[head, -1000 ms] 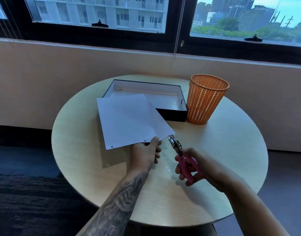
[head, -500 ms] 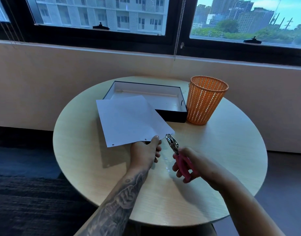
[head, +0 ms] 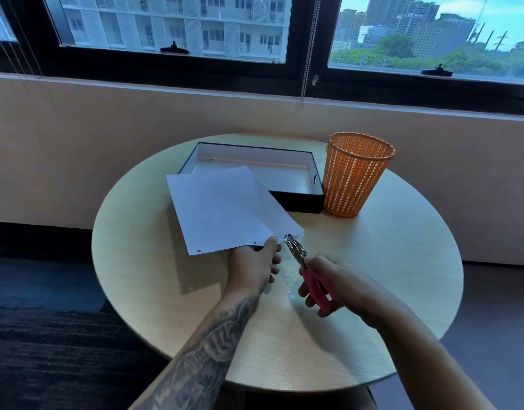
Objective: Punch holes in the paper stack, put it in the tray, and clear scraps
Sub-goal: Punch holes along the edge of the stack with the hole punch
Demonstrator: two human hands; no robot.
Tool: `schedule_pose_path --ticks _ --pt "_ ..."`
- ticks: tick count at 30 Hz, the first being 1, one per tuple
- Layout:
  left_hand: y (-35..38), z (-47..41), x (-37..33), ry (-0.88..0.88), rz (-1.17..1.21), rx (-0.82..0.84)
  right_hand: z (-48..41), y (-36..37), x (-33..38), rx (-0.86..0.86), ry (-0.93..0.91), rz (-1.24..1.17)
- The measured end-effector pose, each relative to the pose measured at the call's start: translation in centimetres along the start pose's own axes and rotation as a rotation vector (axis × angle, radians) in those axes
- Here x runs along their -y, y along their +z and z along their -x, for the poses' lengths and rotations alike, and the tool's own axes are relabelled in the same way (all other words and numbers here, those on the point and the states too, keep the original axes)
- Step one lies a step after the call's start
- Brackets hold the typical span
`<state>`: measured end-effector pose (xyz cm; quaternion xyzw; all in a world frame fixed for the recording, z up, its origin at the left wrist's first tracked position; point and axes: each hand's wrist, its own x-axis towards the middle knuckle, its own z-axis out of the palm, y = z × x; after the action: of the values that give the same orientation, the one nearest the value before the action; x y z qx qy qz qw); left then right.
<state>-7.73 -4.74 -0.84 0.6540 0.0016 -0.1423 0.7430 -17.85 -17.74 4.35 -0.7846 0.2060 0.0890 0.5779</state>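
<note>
The left hand (head: 251, 267) pinched the near edge of a paper stack (head: 225, 210), lifted above a round table (head: 388, 261). The right hand (head: 337, 287) gripped a pink-handled hole punch (head: 306, 270), its metal head at the stack's corner. Beyond sat a black tray (head: 302, 199) and orange basket (head: 355, 176). Tiny white scraps (head: 288, 287) lay between the hands.

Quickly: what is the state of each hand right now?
Left hand: grips the near edge of the white paper stack.
Right hand: grips the pink-handled metal hole punch.
</note>
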Motion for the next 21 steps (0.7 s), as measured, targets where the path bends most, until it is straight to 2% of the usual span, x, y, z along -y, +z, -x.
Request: schedule_pose_path --ticks 21 --pt "0.0 0.0 -1.6 -0.003 -0.04 0.03 0.1 -0.2 0.2 0.022 0.034 -0.053"
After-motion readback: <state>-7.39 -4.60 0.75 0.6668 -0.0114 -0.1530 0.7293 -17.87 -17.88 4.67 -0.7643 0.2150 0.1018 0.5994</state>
